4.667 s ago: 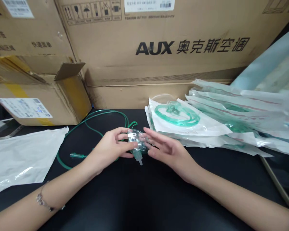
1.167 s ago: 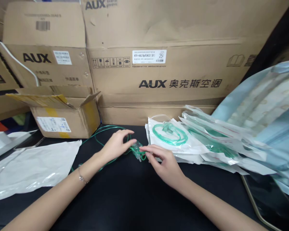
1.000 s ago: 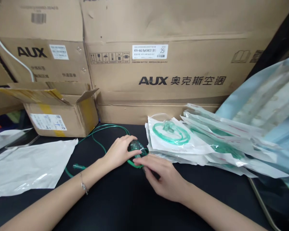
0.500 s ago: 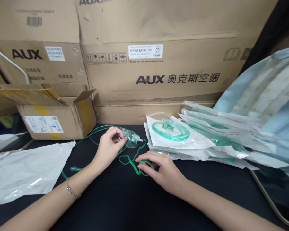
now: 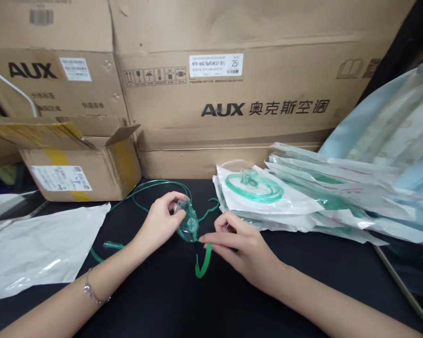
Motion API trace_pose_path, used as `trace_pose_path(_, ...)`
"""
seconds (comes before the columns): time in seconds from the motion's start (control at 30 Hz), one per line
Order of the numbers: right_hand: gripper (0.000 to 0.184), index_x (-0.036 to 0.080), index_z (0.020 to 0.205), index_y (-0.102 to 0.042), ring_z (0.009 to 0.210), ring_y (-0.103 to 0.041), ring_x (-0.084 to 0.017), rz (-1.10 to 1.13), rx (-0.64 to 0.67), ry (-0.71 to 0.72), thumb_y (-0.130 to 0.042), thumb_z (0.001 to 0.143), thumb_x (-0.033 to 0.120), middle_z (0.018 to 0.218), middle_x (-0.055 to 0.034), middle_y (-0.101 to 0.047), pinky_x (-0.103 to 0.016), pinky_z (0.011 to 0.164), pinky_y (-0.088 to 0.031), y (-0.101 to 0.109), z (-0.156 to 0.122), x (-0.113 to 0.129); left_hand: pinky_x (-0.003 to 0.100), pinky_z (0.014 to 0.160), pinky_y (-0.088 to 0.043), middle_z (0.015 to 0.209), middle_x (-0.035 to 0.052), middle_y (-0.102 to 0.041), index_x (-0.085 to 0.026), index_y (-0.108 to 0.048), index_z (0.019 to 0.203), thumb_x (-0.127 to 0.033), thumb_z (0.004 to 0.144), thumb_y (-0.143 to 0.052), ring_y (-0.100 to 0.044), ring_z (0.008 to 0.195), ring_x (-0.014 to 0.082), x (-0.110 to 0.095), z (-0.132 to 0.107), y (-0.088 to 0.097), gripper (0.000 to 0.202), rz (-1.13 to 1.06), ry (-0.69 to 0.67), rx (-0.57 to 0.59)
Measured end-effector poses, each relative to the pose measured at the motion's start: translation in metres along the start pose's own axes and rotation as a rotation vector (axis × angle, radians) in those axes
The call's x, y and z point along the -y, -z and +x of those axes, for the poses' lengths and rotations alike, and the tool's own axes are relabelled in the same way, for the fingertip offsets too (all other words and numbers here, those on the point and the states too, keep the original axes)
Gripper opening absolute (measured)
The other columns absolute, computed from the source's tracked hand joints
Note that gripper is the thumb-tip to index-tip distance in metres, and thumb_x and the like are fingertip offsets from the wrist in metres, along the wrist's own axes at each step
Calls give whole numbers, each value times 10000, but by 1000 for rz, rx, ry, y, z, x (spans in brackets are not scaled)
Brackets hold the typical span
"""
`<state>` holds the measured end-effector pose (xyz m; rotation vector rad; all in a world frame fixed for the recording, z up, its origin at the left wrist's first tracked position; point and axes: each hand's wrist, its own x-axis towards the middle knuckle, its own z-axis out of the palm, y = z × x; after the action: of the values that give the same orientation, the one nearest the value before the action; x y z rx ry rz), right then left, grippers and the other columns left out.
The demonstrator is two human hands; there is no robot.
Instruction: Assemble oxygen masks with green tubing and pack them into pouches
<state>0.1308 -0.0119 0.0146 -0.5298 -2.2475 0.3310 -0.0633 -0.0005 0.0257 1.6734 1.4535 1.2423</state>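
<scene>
My left hand is closed on the rim of a clear green oxygen mask, held just above the black tabletop. Close to the mask's lower end, my right hand pinches a green elastic strap, whose loose part hangs in a curve below the fingers. Another length of the strap trails behind the mask toward the bags. Green tubing loops behind my left hand, and a tube end with a connector lies beside my left forearm.
Sealed bags with green masks and tubing are stacked at the right. An opened white pouch lies at the left. Behind it stands a small open carton; large cardboard boxes wall off the back. A dark flat device lies far right.
My left hand has turned the mask so its narrow end points down toward me. My right hand has brought the strap up to the mask's end; the strap now hangs below the fingers.
</scene>
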Motion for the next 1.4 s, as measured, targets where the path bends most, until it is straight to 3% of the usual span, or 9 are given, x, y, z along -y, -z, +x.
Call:
trace_pose_path(0.2,243,190,916,-676,659,-549,-109,224,27,-133,-466,832,100,767,-32,-594,-234,587,-448,-3,2,1,248,616,-417,806,11,-584,-181,-479,750,-154,686,-478,-533,706,134,8,-3,-8,69,100,-106,112)
trace_pose_path(0.47,225,162,795,-641,689,-541,-115,313,-78,-171,-424,838,120,816,-56,-578,-228,556,-434,2,4,3,172,413,-320,745,41,-623,-151,-524,775,-214,717,-508,-503,552,99,3,-2,-9,87,-30,24,180)
trace_pose_path(0.57,213,130,869,-612,634,-507,-107,193,88,-38,-406,825,103,740,-41,-569,-232,573,-416,8,3,6,169,395,-308,685,15,-598,-150,-528,776,-226,684,-557,-456,490,80,2,-2,-7,123,-95,72,99)
trace_pose_path(0.67,140,136,862,-607,590,-488,-94,110,406,62,-492,814,201,659,3,-546,-218,575,-391,15,3,8,177,392,-308,658,-5,-576,-144,-572,778,-262,665,-590,-411,453,67,-3,-1,-2,164,-178,135,-45)
trace_pose_path(0.77,291,172,852,-597,621,-509,-93,62,655,76,-663,686,402,709,26,-557,-201,564,-375,23,6,9,173,455,-351,727,14,-603,-136,-638,782,-278,651,-621,-486,568,87,-6,1,3,194,-261,176,-193)
trace_pose_path(0.87,394,181,835,-558,660,-517,-103,34,760,43,-725,591,443,755,30,-568,-197,567,-377,25,9,6,175,570,-411,765,9,-601,-150,-643,765,-261,637,-648,-545,725,113,-7,2,3,169,-483,217,-235)
trace_pose_path(1.07,216,166,924,-554,834,-542,-132,-151,630,-38,-556,812,350,996,-47,-559,-224,697,-396,25,10,2,214,512,-453,649,-34,-511,-179,-538,702,-137,698,-567,-544,609,107,-10,-1,-1,51,-827,334,-243)
trace_pose_path(1.23,174,169,755,-542,599,-522,-140,-395,640,-211,-510,792,336,711,-15,-590,-249,524,-318,28,9,13,289,534,-506,644,7,-531,-146,-513,685,-95,785,-460,-601,627,153,-13,-2,-4,124,-835,507,-238)
trace_pose_path(1.4,69,172,705,-534,562,-514,-130,-409,708,-291,-480,744,154,647,-9,-584,-238,506,-306,30,10,13,290,579,-522,649,21,-566,-126,-569,718,-141,799,-502,-574,553,120,-22,-6,-6,107,-854,588,-96)
